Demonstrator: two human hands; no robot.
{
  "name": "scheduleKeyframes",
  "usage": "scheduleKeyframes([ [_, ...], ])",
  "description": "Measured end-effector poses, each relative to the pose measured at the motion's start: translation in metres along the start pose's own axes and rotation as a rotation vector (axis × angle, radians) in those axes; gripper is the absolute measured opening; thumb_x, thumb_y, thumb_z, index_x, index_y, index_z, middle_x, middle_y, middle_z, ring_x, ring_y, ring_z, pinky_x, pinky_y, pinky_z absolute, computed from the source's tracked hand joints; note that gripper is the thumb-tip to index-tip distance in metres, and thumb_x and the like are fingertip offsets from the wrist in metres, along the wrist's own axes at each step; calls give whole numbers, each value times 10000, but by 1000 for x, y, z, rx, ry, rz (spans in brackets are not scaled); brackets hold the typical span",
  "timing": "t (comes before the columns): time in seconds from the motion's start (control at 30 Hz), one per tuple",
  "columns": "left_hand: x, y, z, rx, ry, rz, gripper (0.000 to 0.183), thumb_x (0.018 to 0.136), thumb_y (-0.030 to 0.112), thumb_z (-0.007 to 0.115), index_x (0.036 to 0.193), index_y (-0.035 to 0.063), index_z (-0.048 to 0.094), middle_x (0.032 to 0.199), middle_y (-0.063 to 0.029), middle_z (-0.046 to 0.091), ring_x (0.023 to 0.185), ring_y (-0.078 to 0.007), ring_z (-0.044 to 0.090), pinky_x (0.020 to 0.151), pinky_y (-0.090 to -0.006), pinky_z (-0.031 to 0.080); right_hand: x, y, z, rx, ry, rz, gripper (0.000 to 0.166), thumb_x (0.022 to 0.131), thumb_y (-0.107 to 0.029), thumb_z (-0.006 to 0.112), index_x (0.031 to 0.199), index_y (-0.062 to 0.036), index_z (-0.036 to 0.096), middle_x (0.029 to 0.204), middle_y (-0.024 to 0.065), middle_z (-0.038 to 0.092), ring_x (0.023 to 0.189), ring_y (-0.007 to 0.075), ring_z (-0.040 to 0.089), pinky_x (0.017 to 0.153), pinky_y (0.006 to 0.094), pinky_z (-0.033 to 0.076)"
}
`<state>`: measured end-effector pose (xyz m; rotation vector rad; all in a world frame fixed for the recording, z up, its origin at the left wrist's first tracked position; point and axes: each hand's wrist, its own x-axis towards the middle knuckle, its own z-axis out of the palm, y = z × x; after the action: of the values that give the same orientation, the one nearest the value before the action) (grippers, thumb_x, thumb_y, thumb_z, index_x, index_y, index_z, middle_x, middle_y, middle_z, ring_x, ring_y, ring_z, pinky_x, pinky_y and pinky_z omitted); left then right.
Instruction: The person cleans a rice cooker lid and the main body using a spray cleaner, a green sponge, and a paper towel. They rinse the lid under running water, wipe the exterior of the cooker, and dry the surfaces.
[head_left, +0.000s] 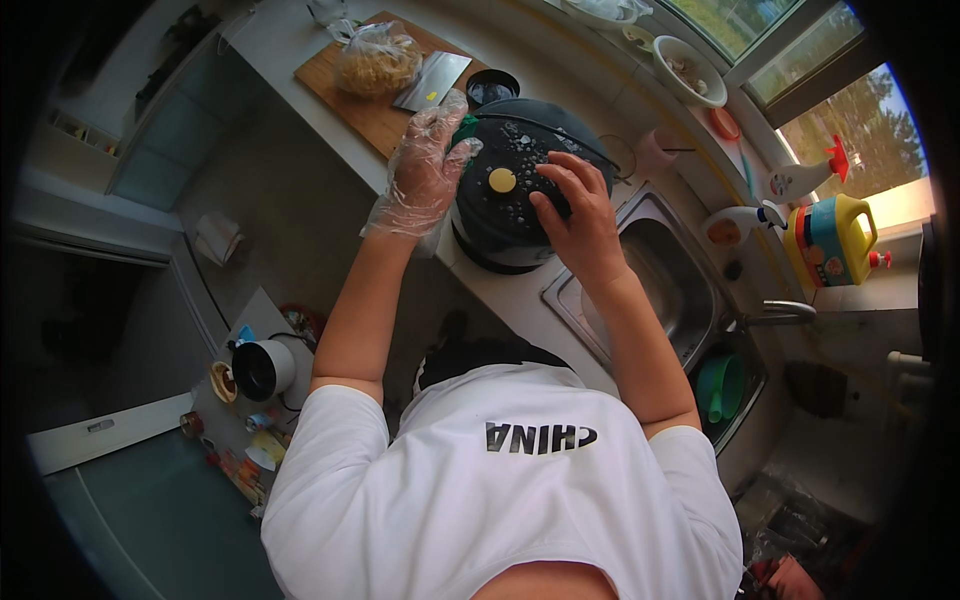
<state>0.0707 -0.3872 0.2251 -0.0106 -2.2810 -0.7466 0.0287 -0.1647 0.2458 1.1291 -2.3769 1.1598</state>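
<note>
My left hand (429, 161) wears a clear, crinkled plastic glove and is at the left side of a dark round lidded pot (495, 251). A small green pad (466, 129) shows between its thumb and fingers, mostly hidden by them. The pot's black lid (517, 142) has a yellow round knob (502, 180) and is dotted with whitish drops or bits. A thin dark handle (559, 131) curves across the far side of the pot. Bare and spread, the fingers of my right hand (576, 196) are over the lid's right part; contact is unclear.
Beyond the pot are a wooden board (330, 71), a bagged yellowish food (379, 64), a cleaver-like blade (435, 81) and a black round dish (493, 86). A steel sink (660, 255) lies right, with a faucet (780, 309). Spray bottles (799, 180) and a yellow jug (832, 240) line the window side.
</note>
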Motion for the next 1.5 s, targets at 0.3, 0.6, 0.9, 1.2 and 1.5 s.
scheduleKeyframes([
  [0.3, -25, 24, -23, 34, -271, 47, 403, 752, 3, 697, 1141, 101, 658, 1144, -122, 586, 1030, -312, 579, 910, -393, 474, -2, 5, 20, -237, -30, -35, 392, 790, -273, 710, 1127, -96, 614, 1229, 92, 562, 1210, 294, 489, 1095, 475, 285],
  [0.6, -5, 15, -20, 54, -251, 71, 346, 729, -6, 691, 1058, 84, 632, 1100, -121, 618, 1045, -326, 569, 930, -398, 449, -5, 3, 17, -199, -42, -41, 364, 792, -263, 710, 1109, -106, 626, 1235, 84, 571, 1231, 287, 481, 1117, 483, 244],
  [0.9, 48, -34, 11, -68, -246, 157, 253, 770, 12, 674, 1016, 65, 643, 1038, -135, 640, 995, -323, 613, 878, -386, 483, -26, 3, -5, -114, 224, 39, 183, 813, -123, 693, 991, -95, 659, 1060, 77, 614, 1024, 282, 554, 950, 426, 402],
  [1.2, 41, -19, -13, -39, -406, 207, 301, 776, 50, 692, 1072, 79, 651, 1107, -144, 632, 1067, -334, 592, 945, -400, 458, -16, 42, -33, 89, 246, 301, 152, 854, 14, 594, 991, -36, 639, 954, 102, 586, 814, 239, 592, 726, 312, 486],
  [1.5, 62, -23, 10, -74, -421, 266, 272, 781, 37, 685, 1047, 80, 653, 1034, -129, 625, 991, -311, 601, 899, -380, 475, -71, 49, -10, 227, 128, 627, 690, 837, -394, 714, 1337, -8, 434, 1238, 122, 470, 1013, 211, 556, 806, 323, 492],
])
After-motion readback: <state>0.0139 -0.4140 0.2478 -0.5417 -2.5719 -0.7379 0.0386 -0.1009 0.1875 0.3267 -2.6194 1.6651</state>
